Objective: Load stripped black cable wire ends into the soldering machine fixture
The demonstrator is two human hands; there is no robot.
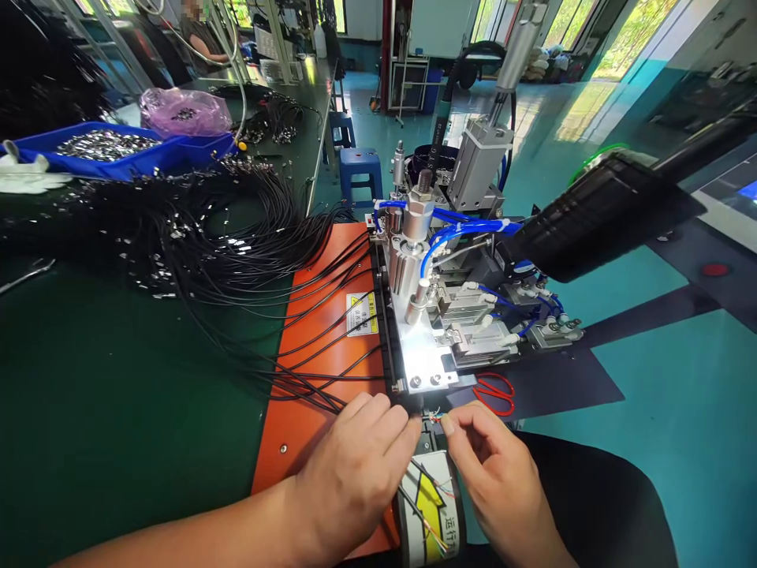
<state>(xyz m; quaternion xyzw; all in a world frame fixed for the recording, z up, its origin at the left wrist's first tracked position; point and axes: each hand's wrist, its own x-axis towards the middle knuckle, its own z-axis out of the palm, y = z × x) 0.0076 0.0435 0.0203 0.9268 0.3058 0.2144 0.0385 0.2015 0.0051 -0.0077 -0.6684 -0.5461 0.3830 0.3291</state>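
Observation:
My left hand (pixel 367 457) is closed on a black cable at the front edge of the machine (pixel 419 339). From that cable, thin coloured wires (pixel 436 416) fan out toward my right hand (pixel 494 465), whose thumb and forefinger pinch their ends. Below my hands, more black cables with stripped coloured ends (pixel 434 532) lie over a white label with a yellow arrow (pixel 429 493). Several black cables (pixel 319 379) run across the orange plate (pixel 322 339) beside the machine.
A large bundle of black cables (pixel 236 244) covers the green table (pixel 118 394). Behind it are a blue tray (pixel 118 162) of metal parts and a pink bag (pixel 183 112). Red-handled scissors (pixel 495 394) lie right of the machine. A person (pixel 204 39) sits far left.

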